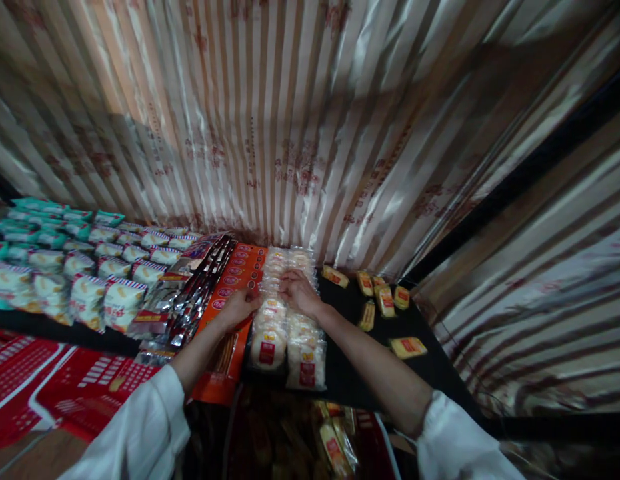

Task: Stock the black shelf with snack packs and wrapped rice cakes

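Note:
Two side-by-side rows of clear-wrapped round crackers (268, 352) with red labels stand on a dark shelf (350, 363). My left hand (239, 308) is at the left edge of the left row, its fingers curled and pressed together; whatever they pinch is hidden. Over the right row, my right hand (301, 295) bends its fingers around a cracker packet partway back. Orange snack bags (217, 363) lie under and beside my left hand.
Silver-edged bags (197, 293), white packets (123, 303) and green packets (50, 220) line the left. Several small yellow packets (409, 347) lie scattered at right. Red baskets (80, 380) sit in front, below the shelf. A striped curtain (270, 120) hangs behind; a dark post (520, 170) slants at right.

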`<action>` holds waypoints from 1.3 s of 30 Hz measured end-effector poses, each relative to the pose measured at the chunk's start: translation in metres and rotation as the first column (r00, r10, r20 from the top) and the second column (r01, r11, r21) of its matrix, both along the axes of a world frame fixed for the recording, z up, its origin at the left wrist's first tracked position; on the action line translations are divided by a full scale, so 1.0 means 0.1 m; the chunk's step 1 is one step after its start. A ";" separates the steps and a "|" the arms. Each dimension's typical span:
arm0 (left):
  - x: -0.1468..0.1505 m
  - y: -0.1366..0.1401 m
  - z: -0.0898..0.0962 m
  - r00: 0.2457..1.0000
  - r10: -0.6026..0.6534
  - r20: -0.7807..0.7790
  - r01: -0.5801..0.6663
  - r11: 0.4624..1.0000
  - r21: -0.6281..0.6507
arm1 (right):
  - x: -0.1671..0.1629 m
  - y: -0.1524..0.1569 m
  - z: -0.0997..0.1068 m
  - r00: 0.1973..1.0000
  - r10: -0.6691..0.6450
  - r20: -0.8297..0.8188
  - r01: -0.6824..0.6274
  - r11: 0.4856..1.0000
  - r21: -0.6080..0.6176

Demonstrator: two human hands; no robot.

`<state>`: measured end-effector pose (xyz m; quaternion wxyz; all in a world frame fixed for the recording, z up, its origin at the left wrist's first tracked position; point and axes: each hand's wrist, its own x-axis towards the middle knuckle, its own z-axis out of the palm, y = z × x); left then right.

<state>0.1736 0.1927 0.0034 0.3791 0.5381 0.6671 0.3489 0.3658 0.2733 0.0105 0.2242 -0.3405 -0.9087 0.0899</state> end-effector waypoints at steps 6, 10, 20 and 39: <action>0.07 -0.01 -0.03 1.000 -0.024 -0.007 0.024 0.999 0.039 | -0.01 -0.06 0.07 1.000 0.006 0.001 -0.006 1.000 0.017; 0.16 0.03 -0.05 0.999 0.043 -0.010 -0.043 0.997 0.063 | 0.02 -0.12 0.11 0.997 0.071 -0.031 -0.071 0.997 -0.003; 0.09 -0.21 0.15 0.931 0.036 -0.364 -0.048 0.999 -0.022 | 0.01 -0.17 0.06 0.996 0.086 0.021 -0.085 0.995 -0.056; 0.18 -0.28 -0.05 0.985 0.138 -0.106 -0.132 0.989 0.060 | 0.05 -0.30 0.15 0.993 0.106 0.059 -0.102 0.993 -0.068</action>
